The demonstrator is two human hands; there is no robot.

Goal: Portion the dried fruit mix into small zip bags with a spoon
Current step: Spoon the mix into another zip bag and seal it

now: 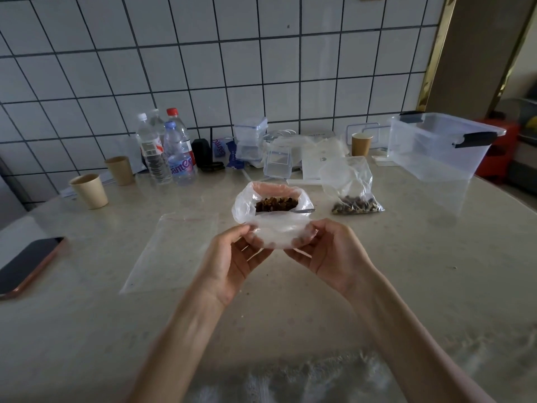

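Over the table (pixel 406 271), small zip bag (pixel 279 238) between both hands' fingers (pixel 250 231).

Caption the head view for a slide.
Left hand and right hand hold a small clear zip bag before the open plastic bag of dark dried fruit.

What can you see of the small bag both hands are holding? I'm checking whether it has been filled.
The small zip bag is clear, thin plastic, held above the table just in front of the open bag of dried fruit. The left hand pinches its left end and the right hand its right. A few dark pieces show low at its right side; otherwise it looks mostly empty.
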